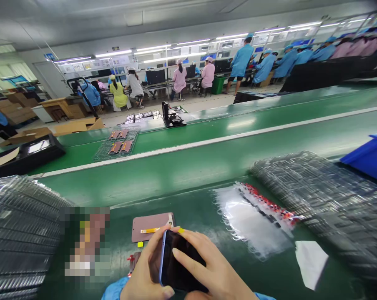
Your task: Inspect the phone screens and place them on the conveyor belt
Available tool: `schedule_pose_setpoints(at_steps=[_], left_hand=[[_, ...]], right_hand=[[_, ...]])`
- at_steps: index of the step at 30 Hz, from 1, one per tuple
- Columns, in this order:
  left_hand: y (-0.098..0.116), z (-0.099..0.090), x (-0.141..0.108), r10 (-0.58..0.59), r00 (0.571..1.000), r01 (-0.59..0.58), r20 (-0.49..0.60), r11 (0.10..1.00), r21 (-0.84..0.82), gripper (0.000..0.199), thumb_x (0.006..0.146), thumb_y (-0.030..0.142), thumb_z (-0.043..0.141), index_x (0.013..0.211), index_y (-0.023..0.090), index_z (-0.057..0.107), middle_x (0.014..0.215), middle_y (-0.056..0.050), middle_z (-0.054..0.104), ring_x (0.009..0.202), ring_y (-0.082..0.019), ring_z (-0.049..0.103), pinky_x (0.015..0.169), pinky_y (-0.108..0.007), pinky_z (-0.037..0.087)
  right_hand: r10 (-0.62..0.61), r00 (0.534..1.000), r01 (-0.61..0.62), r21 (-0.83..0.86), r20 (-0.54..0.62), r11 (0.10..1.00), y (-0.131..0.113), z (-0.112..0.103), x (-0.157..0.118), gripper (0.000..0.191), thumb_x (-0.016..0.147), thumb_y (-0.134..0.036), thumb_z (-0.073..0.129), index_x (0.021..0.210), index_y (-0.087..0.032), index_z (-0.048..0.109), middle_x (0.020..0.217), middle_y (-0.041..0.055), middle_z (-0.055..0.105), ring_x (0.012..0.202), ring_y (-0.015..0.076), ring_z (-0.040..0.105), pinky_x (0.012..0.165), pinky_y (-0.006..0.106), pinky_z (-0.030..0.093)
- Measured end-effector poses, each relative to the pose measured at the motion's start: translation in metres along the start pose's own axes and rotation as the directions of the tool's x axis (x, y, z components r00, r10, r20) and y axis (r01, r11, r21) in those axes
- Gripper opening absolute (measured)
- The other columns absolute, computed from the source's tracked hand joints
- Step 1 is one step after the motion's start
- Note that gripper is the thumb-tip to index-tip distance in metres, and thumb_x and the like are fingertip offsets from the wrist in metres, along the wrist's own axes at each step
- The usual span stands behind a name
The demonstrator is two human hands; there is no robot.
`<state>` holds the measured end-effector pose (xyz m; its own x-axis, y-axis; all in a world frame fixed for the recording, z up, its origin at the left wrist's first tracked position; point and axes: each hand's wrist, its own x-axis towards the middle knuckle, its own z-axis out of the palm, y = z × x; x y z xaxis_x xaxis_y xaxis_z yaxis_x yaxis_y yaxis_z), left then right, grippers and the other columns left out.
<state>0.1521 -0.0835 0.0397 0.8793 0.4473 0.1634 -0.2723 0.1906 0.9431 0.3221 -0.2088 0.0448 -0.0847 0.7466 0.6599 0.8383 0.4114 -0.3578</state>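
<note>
A smartphone (172, 271) with a dark screen and a blue edge is held at the bottom centre. My left hand (141, 271) is wrapped around its left side, the thumb near its lower edge. My right hand (213, 262) grips the phone's far and right sides, one finger lying across the screen. Just beyond the hands, a flat brownish display panel (138, 227) with an orange flex cable lies on the green bench, partly covered by my fingers. A small piece with red tabs (132, 263) shows beside my left hand, mostly hidden.
Stacked clear trays stand left (22, 233) and right (320, 196). Films with red tabs (247, 221) and white paper (311, 262) lie right of my hands, a blue bin (370, 158) farther right. Across the green conveyor (188, 162) stands a black fixture (172, 118). Several people sit beyond.
</note>
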Motion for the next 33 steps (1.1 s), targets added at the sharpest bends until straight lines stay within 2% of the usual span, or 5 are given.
schedule_pose_setpoints(at_steps=[9,13,18,26,33], left_hand=[[0.000,0.003,0.018,-0.315,0.904,0.220,-0.287,0.922,-0.319,0.042,0.088,0.045,0.063,0.124,0.024,0.066,0.130,-0.012,0.065,0.114,-0.030,0.065,0.091,-0.041,0.056],[0.020,-0.008,0.033,-0.356,0.845,0.258,-0.399,0.925,-0.277,0.043,0.088,0.044,0.064,0.114,0.011,0.069,0.112,-0.016,0.073,0.100,-0.029,0.070,0.079,-0.038,0.061],[0.027,-0.023,0.038,-0.377,0.831,0.279,-0.409,0.919,-0.279,0.048,0.089,0.046,0.061,0.117,0.008,0.065,0.107,-0.016,0.074,0.100,-0.030,0.070,0.076,-0.036,0.060],[0.028,-0.010,0.033,-0.291,0.931,0.240,-0.219,0.943,-0.231,0.061,0.096,0.061,0.035,0.122,0.015,0.065,0.114,-0.014,0.070,0.103,-0.026,0.066,0.081,-0.036,0.056],[0.008,0.005,0.005,-0.352,0.928,0.365,-0.124,0.926,0.096,0.034,0.076,0.042,0.077,0.095,0.015,0.071,0.078,-0.003,0.066,0.069,-0.013,0.060,0.068,-0.023,0.048]], right_hand=[[0.336,0.941,-0.327,0.172,-0.028,0.929,0.002,0.008,-0.003,0.080,0.086,-0.058,0.062,0.151,-0.022,0.033,0.143,0.0208,0.052,0.131,0.0349,0.050,0.104,0.055,0.046],[0.614,0.712,-0.662,0.617,0.341,0.426,0.011,-0.001,-0.005,0.056,0.100,-0.053,0.036,0.144,-0.020,0.047,0.131,0.0153,0.064,0.121,0.0269,0.060,0.104,0.047,0.047],[0.435,0.598,-0.742,0.670,0.673,-0.018,0.013,-0.005,-0.007,0.048,0.096,-0.051,0.050,0.122,-0.014,0.066,0.089,0.0114,0.078,0.084,0.0240,0.074,0.076,0.036,0.057],[0.549,0.635,-0.651,0.759,0.544,0.000,0.006,0.002,-0.009,0.037,0.094,-0.047,0.058,0.114,-0.018,0.067,0.094,0.0081,0.076,0.080,0.0227,0.075,0.076,0.037,0.058],[0.668,0.624,-0.585,0.809,0.406,0.055,0.010,0.003,-0.012,0.032,0.096,-0.044,0.055,0.117,-0.022,0.066,0.106,0.0066,0.074,0.082,0.0213,0.073,0.082,0.037,0.057]])
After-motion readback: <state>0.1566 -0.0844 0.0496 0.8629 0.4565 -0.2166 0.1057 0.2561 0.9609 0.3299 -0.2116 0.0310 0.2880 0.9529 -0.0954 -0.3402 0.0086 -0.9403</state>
